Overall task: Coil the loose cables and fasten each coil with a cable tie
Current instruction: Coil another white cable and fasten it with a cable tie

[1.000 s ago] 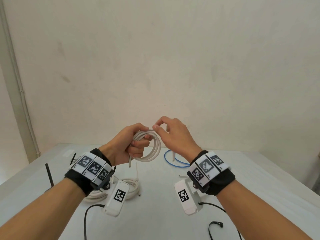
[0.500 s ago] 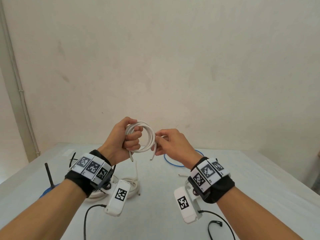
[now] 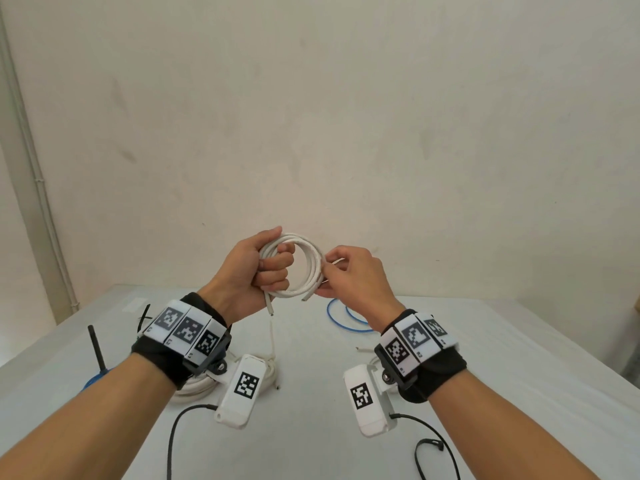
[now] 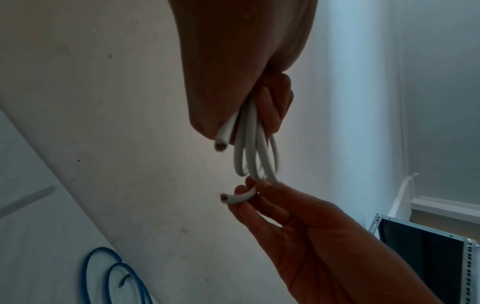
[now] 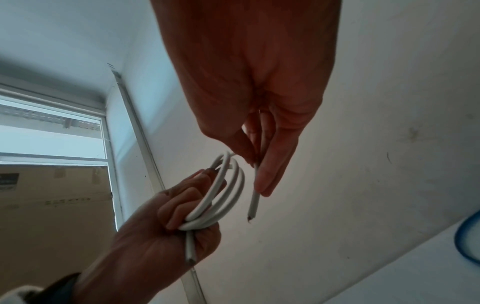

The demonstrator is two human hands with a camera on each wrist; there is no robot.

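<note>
Head view: at frame centre, above the surface [image 3: 485,358], the left hand [image 3: 256,268] gripped a white coil [image 3: 313,268], fingers curled round its left side. The right hand [image 3: 353,275] pinched the coil's right side. A blue cable [image 3: 334,315] lay behind; another white coil [image 3: 194,389] sat lower left.

Left wrist view: the left hand [image 4: 233,72] clutched the loops [image 4: 249,156]; right fingers [image 4: 244,207] pinched the cut end.

Right wrist view: the right fingers [image 5: 275,164] held the end against the coil [image 5: 223,195].
</note>
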